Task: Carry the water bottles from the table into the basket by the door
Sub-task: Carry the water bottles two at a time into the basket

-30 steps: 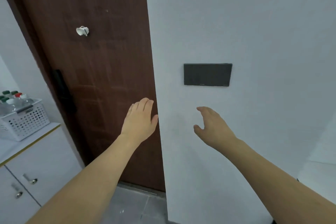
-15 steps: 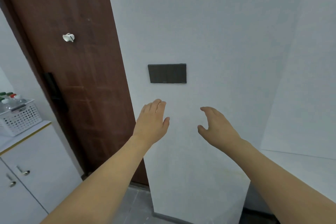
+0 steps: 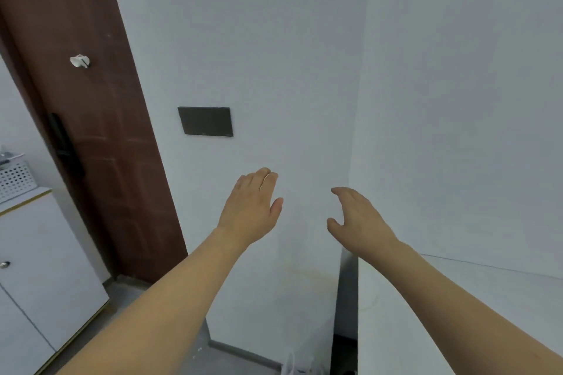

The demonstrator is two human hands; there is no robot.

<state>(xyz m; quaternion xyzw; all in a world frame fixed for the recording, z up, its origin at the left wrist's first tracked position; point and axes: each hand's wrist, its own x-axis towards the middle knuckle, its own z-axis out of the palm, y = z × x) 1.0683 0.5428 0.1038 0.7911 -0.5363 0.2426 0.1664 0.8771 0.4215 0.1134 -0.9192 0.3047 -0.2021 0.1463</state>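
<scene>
While both hands are empty, left hand (image 3: pixel 249 207) flat with fingers together and right hand (image 3: pixel 359 222) loosely spread, no bottles show on the desk (image 3: pixel 457 298); the basket (image 3: pixel 13 179) sits far left on the cabinet (image 3: pixel 36 253); overfilling it may topple bottles.

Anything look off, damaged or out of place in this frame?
Nothing is spilled or broken. Both the left hand and right hand are empty and open, facing a bare wall. The basket sits at the far left edge on the white cabinet. The door shows faint scuffs.
</scene>
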